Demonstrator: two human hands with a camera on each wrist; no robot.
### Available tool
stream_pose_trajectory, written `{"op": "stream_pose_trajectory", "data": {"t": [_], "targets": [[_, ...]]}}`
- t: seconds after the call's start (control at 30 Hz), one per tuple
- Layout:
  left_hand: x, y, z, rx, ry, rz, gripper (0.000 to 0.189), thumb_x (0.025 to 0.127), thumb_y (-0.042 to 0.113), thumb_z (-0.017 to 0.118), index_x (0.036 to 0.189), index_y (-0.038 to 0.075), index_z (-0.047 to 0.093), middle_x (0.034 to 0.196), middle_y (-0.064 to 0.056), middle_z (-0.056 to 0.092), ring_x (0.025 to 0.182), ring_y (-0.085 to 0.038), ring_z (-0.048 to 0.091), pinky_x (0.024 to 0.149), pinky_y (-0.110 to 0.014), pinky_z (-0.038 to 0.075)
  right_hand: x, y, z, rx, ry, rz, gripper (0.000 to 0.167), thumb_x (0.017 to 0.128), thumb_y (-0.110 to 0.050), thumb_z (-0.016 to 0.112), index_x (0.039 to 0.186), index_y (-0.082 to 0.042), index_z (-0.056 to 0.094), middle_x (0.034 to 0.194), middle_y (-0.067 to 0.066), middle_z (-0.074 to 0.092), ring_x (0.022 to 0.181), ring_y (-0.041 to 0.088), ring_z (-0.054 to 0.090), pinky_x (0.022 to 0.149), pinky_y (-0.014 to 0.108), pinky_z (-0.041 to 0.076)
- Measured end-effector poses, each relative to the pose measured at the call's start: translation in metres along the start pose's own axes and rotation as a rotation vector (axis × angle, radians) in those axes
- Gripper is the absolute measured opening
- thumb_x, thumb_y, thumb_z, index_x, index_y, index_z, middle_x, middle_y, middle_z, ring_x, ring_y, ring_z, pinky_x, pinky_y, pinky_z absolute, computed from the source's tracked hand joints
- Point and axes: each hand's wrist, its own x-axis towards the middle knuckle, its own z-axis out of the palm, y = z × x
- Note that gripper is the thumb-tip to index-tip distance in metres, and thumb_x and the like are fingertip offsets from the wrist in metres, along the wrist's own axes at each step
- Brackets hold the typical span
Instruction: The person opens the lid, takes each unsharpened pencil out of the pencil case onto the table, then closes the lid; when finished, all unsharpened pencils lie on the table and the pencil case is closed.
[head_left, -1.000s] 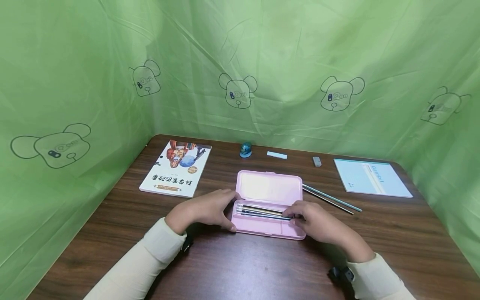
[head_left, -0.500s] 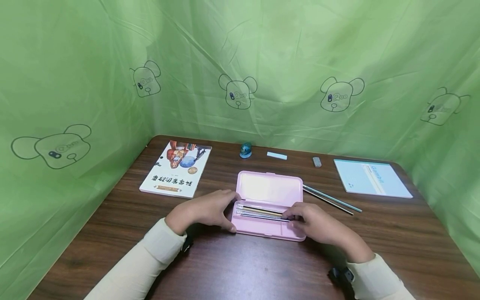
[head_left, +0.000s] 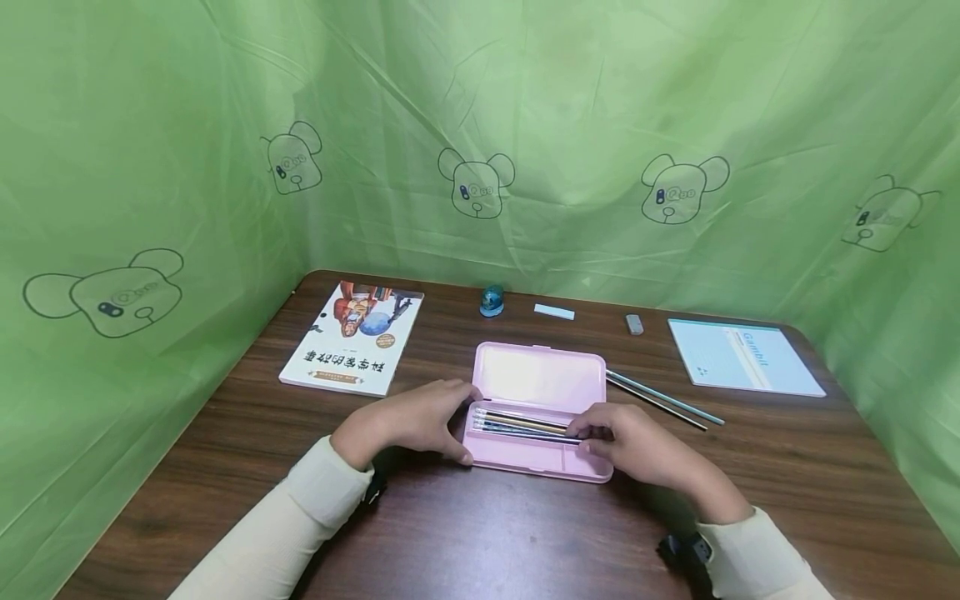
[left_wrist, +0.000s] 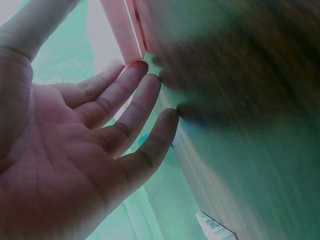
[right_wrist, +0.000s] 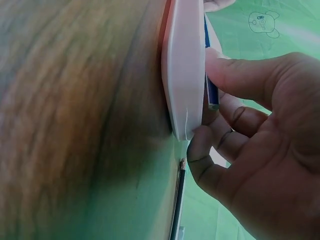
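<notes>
An open pink pencil case (head_left: 517,454) lies on the table with several pencils (head_left: 521,423) in its long compartment. My left hand (head_left: 416,421) holds the case's left end, thumb at the front corner and index finger near the hinge. In the left wrist view its other fingers (left_wrist: 150,95) are loosely bent, fingertips right at the case's edge. At the right end, my right hand (head_left: 626,442) pinches pencil ends between thumb and fingers. A dark blue pencil (right_wrist: 213,97) shows under that thumb in the right wrist view; the fingers hide the other ends.
Two pencils (head_left: 667,398) lie right of the case. Behind stand a blue sharpener (head_left: 491,302), a pale blue strip-shaped block (head_left: 554,311) and a grey eraser (head_left: 634,323). A storybook (head_left: 352,337) lies left, a light blue notebook (head_left: 746,357) right. Green curtains surround the table.
The pencils in the case have shifted slightly under my right fingers, which have moved a little. The left hand and the case stay in place.
</notes>
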Motion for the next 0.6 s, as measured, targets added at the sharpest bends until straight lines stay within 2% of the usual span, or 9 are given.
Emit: {"op": "stream_pose_trajectory", "data": {"t": [0.23, 0.6], "targets": [[-0.001, 0.000, 0.001, 0.006, 0.004, 0.009, 0.081, 0.083, 0.037, 0.101, 0.147, 0.008, 0.060, 0.147, -0.011, 0.066, 0.141, -0.028, 0.059, 0.128, -0.050, 0.045, -0.001, -0.001, -0.002, 0.049, 0.006, -0.002, 0.017, 0.098, -0.001, 0.081, 0.112, -0.011, 0.083, 0.100, -0.007, 0.078, 0.091, 0.000, 0.063, 0.080, 0.024, 0.058], [0.000, 0.000, 0.001, 0.006, 0.005, 0.000, 0.082, 0.084, 0.039, 0.101, 0.147, 0.009, 0.060, 0.148, -0.010, 0.065, 0.141, -0.027, 0.059, 0.127, -0.050, 0.046, -0.004, 0.003, -0.017, 0.049, 0.011, 0.100, 0.016, 0.102, -0.007, 0.079, 0.114, -0.016, 0.084, 0.101, -0.007, 0.075, 0.093, 0.006, 0.063, 0.082, 0.026, 0.057]]}}
